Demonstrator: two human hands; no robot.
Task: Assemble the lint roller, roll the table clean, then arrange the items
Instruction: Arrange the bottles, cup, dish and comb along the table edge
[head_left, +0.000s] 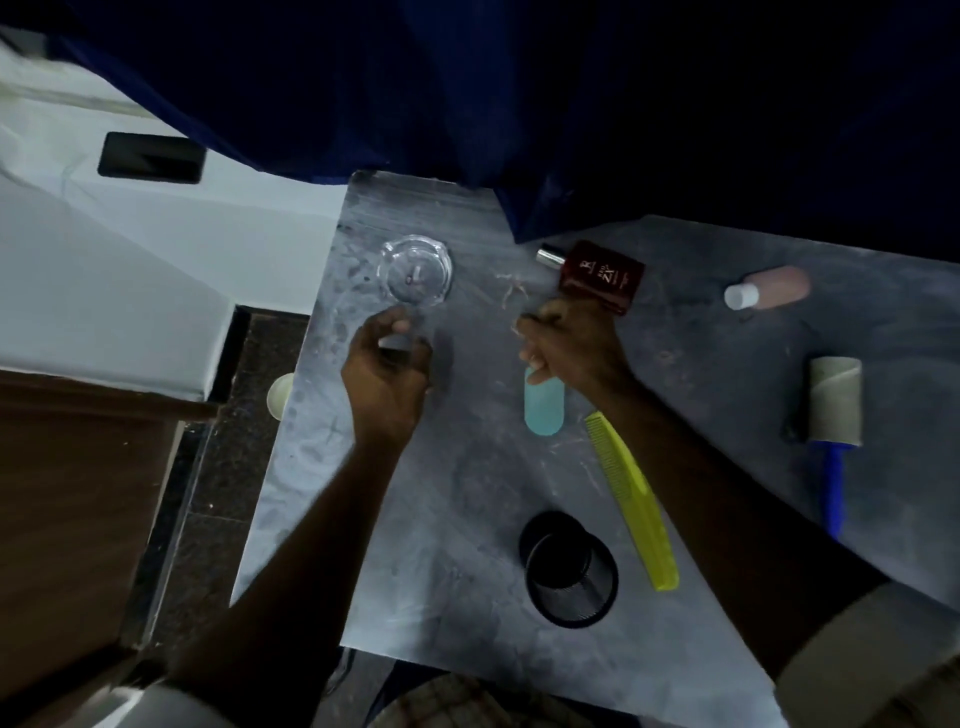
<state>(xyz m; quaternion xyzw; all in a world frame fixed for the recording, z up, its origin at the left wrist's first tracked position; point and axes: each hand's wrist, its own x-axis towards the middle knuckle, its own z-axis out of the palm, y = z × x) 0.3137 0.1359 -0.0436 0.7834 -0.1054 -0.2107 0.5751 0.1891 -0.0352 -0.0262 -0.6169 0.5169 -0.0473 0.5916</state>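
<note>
Dark blue curtain hangs behind a grey tabletop (467, 467), and a white bed (130, 270) with a black phone (150, 157) on it sits off to the left.

The lint roller (834, 410) lies on the right side of the tabletop, well away from both hands. Its paper roll is already on the blue handle, so the putting-together part looks done.

The cleaning does not look finished. Some thin pale strands (511, 291) lie on the tabletop, just beside the dark red perfume bottle (600, 275), and the grey top has many smudgy marks.

The right hand (566, 343) is curled up tight near those strands, right at the top end of a light blue thing (544, 408). I cannot tell if it has hold of anything. The left hand (387, 364) is blurry, with its fingers bent loosely, just below a clear glass dish (415, 273). I cannot tell if it holds something small.

Nothing looks tidied yet. The yellow comb (634, 499), the black mesh cup (569, 574) and a small pink bottle (771, 288) with a white cap are spread all over. So I think picking up bits and lining things up are both left to do.
</note>
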